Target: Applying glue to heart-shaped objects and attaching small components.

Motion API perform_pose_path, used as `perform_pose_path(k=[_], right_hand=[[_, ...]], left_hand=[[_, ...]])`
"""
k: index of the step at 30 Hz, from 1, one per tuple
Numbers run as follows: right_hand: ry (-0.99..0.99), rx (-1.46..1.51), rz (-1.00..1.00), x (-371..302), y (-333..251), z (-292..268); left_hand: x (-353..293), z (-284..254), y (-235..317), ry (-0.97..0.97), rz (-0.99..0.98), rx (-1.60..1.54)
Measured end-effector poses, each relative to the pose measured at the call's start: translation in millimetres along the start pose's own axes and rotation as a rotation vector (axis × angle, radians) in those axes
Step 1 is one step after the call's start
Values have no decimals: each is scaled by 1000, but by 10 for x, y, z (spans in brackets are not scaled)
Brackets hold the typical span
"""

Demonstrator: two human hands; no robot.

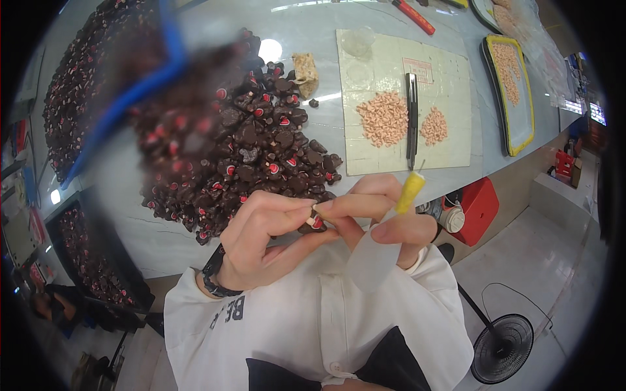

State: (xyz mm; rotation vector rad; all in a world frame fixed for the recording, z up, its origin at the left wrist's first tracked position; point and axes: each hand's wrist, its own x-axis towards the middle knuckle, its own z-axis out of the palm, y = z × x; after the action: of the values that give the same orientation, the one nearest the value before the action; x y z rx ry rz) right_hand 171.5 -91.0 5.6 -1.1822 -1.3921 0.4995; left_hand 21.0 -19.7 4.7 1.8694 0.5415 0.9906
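Note:
In front of my chest, my left hand (257, 238) pinches a small dark brown piece (315, 223) with a red and pale patch on it. The fingertips of my right hand (365, 208) meet the same piece from the other side. Also gripped in my right hand is a translucent squeeze bottle (372, 268) with a yellow cap (409, 191) and a thin needle tip pointing up. Just beyond my hands spreads a heap of similar dark brown pieces (261, 153), many with red and white parts. Whether a tiny pale part sits between my fingertips is hard to make out.
Right of the heap lies a pale board (450, 156) with two piles of small pinkish parts (383, 119) and a slim black tool (411, 111). A yellow-rimmed tray (527, 127) stands farther right. A blurred blue edge (130, 98) crosses the upper left. A fan (502, 348) stands lower right.

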Motion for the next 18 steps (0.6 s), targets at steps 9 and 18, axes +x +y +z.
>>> perform_pose_path(k=[9, 18], right_hand=[[60, 60, -4, 48, 166, -44], [-85, -117, -49, 280, 110, -161]], left_hand=[[77, -149, 18, -113, -409, -255], [974, -1312, -257, 179, -262, 710]])
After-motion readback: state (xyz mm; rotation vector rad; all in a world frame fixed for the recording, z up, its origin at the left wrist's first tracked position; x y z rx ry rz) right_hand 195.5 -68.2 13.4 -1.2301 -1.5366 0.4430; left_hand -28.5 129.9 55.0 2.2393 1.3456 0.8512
